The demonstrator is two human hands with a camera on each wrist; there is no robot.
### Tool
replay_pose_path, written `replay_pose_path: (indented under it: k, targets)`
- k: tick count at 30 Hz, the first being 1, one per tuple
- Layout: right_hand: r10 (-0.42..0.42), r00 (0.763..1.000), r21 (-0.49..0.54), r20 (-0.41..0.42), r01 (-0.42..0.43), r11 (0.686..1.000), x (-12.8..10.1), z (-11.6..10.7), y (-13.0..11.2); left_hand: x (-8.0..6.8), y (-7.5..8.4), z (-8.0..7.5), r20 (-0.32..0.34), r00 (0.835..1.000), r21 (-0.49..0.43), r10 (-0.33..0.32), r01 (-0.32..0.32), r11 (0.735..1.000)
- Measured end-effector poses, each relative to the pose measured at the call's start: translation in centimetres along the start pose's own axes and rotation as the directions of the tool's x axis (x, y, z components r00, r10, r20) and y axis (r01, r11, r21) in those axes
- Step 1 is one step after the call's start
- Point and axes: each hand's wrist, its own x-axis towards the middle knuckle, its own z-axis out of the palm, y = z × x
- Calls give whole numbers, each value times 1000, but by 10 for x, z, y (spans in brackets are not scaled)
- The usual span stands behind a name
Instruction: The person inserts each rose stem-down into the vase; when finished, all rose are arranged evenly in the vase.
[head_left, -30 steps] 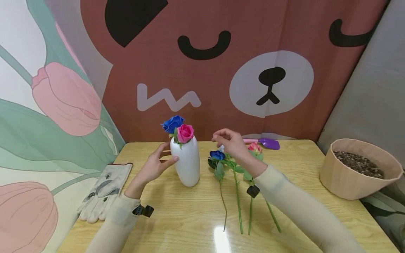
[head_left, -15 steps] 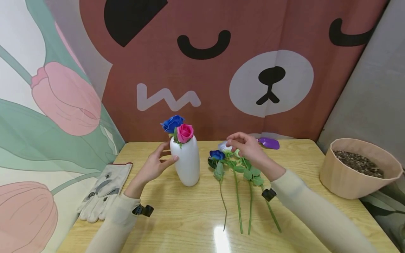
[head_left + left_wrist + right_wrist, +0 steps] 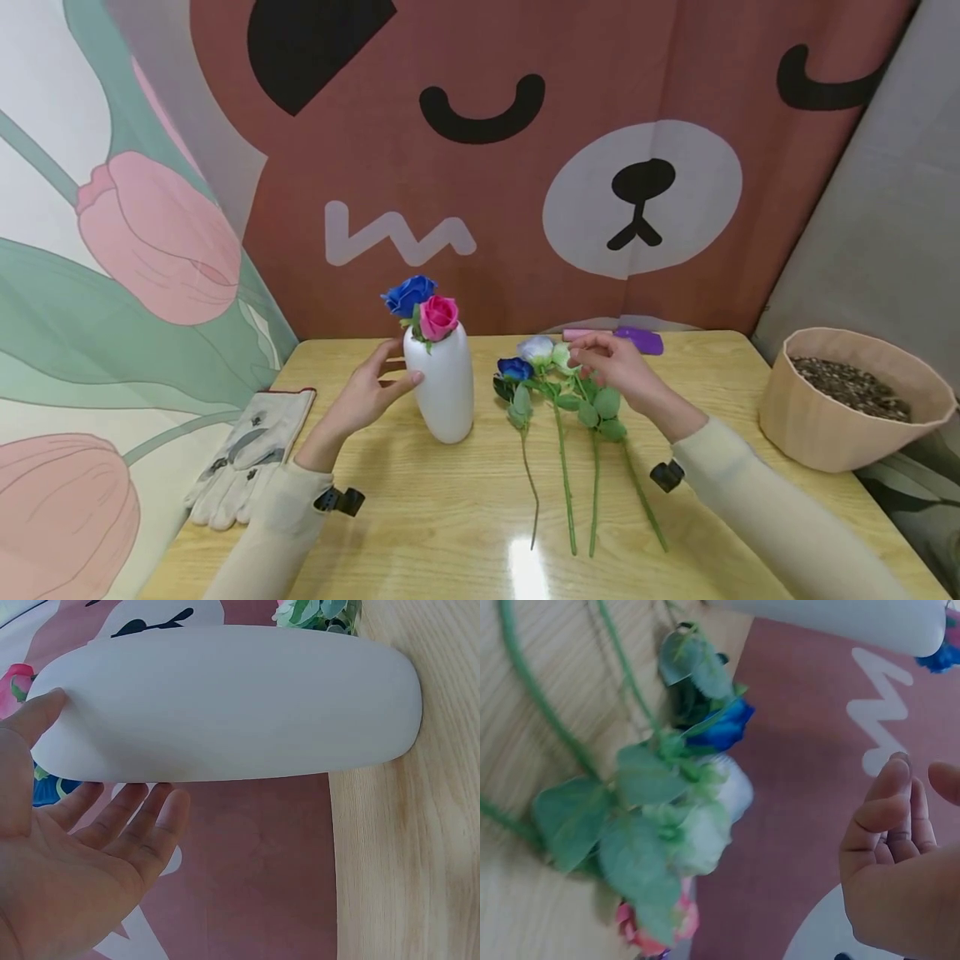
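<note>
A tall white vase [image 3: 444, 392] stands upright on the table, a blue rose [image 3: 409, 296] and a hot-pink rose [image 3: 438, 318] at its mouth. My left hand [image 3: 367, 396] holds it near the top; in the left wrist view the thumb lies on one side and the fingers [image 3: 172, 814] on another. My right hand [image 3: 622, 371], fingers loosely bent around nothing, hovers over the cut flowers. Among these lie a dark blue rose [image 3: 514, 367], a pale lavender rose [image 3: 536, 350] and a whitish-green rose [image 3: 562, 358]. The right wrist view also shows a coral rose [image 3: 682, 922], hidden behind that hand from above.
Grey-white work gloves [image 3: 251, 454] lie at the table's left edge. A beige pot [image 3: 810, 417] of dark soil stands on the right. Behind the flowers is a purple hand spade [image 3: 639, 340] with a pink handle. A bear-print curtain [image 3: 360, 158] hangs along the back edge.
My right hand has moved right, from beside the vase to over the right-hand flowers, uncovering the pale blooms. The left hand and vase have stayed in place.
</note>
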Motion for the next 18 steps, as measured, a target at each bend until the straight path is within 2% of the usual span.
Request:
replay_pose_path:
  k: [10,18]
  targets:
    - [28,997,-68,66,-23,997,-6,-22,36,2,-1,0,-3,1000,-13,5,-5,1000]
    - [136,985,-123,108,-123,985,-10,-36,62,1,-2,0,2,1000,-14,2,-2,1000]
